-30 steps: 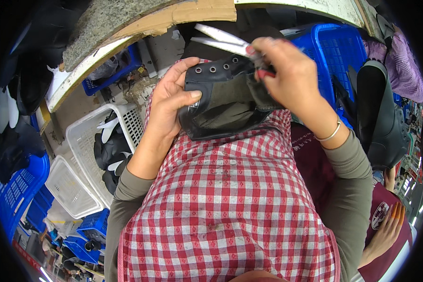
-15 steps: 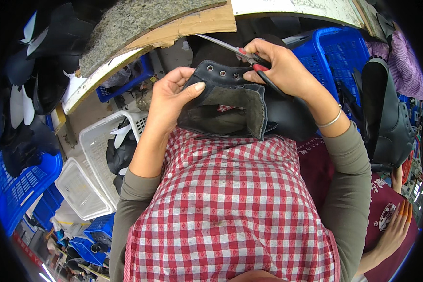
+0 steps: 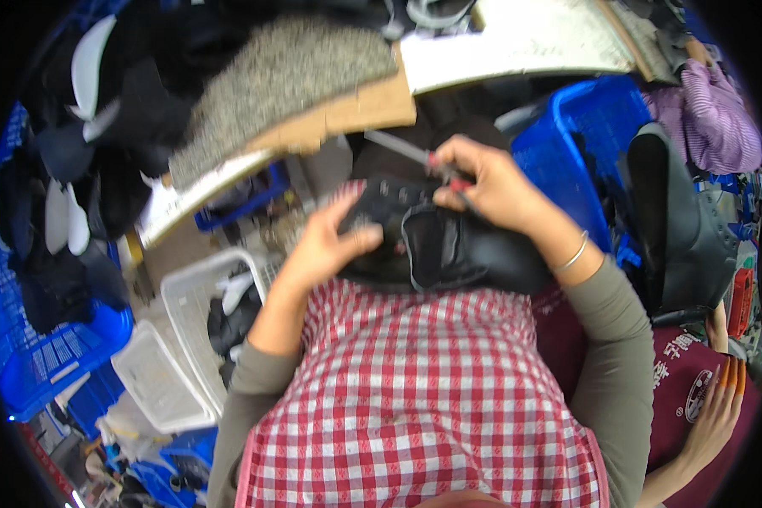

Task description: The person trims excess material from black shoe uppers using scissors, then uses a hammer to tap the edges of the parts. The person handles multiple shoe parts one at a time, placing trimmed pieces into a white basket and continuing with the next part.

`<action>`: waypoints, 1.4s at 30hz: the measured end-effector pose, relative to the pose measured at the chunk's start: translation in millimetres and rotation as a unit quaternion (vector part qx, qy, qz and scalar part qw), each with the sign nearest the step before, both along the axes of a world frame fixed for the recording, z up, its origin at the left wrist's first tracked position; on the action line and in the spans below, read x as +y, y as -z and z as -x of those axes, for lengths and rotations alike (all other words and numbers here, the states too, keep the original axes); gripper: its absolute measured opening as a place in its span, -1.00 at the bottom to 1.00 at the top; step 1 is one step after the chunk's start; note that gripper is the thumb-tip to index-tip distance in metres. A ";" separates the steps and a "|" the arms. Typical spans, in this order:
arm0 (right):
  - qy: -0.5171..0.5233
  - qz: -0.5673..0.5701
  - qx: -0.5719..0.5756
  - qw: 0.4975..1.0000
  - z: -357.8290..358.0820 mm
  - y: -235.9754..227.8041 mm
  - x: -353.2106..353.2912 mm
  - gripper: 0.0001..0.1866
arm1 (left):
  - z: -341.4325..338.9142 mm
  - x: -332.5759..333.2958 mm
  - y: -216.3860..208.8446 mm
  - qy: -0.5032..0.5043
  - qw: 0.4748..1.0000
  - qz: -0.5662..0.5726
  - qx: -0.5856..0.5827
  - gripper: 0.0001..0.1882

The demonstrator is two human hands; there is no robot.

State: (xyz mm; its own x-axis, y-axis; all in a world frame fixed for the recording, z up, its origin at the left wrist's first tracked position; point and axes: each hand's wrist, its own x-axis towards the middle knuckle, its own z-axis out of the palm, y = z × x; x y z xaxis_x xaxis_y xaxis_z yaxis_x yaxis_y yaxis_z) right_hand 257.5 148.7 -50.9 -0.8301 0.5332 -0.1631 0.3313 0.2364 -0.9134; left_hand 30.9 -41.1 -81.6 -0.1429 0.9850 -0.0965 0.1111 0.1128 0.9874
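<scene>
A black leather boot upper [image 3: 508,258] lies across my lap at the top of a red-and-white checked apron [image 3: 423,372]. My left hand [image 3: 322,245] grips its left end, thumb over the near face and fingers at the edge; blur softens the detail. Metal eyelets run along the upper's far edge, and its tongue stands up in the middle. In my right hand [image 3: 499,190] are scissors with red-and-black handles, their blades [image 3: 398,146] pointing to the far left. That hand is just above the eyelet edge; whether it also touches the leather I cannot tell.
A bench with a grey stone slab [image 3: 288,85] spans the far side. White baskets [image 3: 157,381] stand at left, near piled black shoe parts [image 3: 144,110]. At right are a blue basket [image 3: 567,144], a large black boot [image 3: 694,229] and a co-worker's hand [image 3: 715,419].
Both hands and the upper have come nearer to me in the picture. The upper has turned, so its opening shows less and its tongue stands up. The scissors stay in my right hand.
</scene>
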 end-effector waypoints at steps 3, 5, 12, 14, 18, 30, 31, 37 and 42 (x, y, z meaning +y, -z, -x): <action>0.030 -0.055 -0.031 0.998 -3.4 -19.5 -5.1 -0.63 | -3.4 -7.0 -7.4 -0.008 0.991 0.134 -0.026 -0.68; 0.066 0.018 0.026 0.997 -9.9 -34.2 -3.3 -0.65 | -7.1 -9.9 -18.0 -0.055 0.982 0.176 -0.029 -0.77; 0.328 -0.109 0.162 0.924 -51.6 -52.0 48.9 -0.53 | 42.9 6.5 -107.2 -0.198 0.973 -0.084 0.080 -0.61; 0.358 -0.216 0.072 0.906 -65.6 -46.6 65.1 -0.46 | 62.8 12.8 -130.0 -0.230 0.949 -0.175 0.123 -0.58; 0.373 -0.264 0.011 0.889 -78.9 -26.5 117.3 -0.43 | 83.2 38.2 -134.0 -0.295 0.915 -0.268 0.058 -0.61; 0.287 -0.508 -0.231 0.778 -14.2 16.9 329.8 -0.51 | 93.9 55.9 -66.3 -0.227 0.869 -0.056 0.436 -0.36; 0.299 -0.518 -0.204 0.775 -3.6 16.5 336.5 -0.51 | 102.1 51.8 -61.1 -0.236 0.878 -0.084 0.408 -0.37; 0.366 0.202 0.100 0.903 85.3 8.1 382.0 -0.37 | 142.3 20.1 -53.7 -0.307 0.939 -0.157 -0.007 -0.59; 0.315 0.179 0.103 0.926 114.6 6.5 392.4 -0.41 | 154.6 -11.5 -18.4 -0.368 0.926 -0.024 0.084 -0.59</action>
State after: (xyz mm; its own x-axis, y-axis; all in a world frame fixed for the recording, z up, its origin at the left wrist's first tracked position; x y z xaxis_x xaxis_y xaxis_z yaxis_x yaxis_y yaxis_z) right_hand 142.9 541.1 -57.5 -0.4061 0.8647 -0.2956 0.1106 -0.2745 -0.9552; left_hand -123.8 -52.6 -63.1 -0.7859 0.6177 0.0285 0.1737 0.1763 0.9689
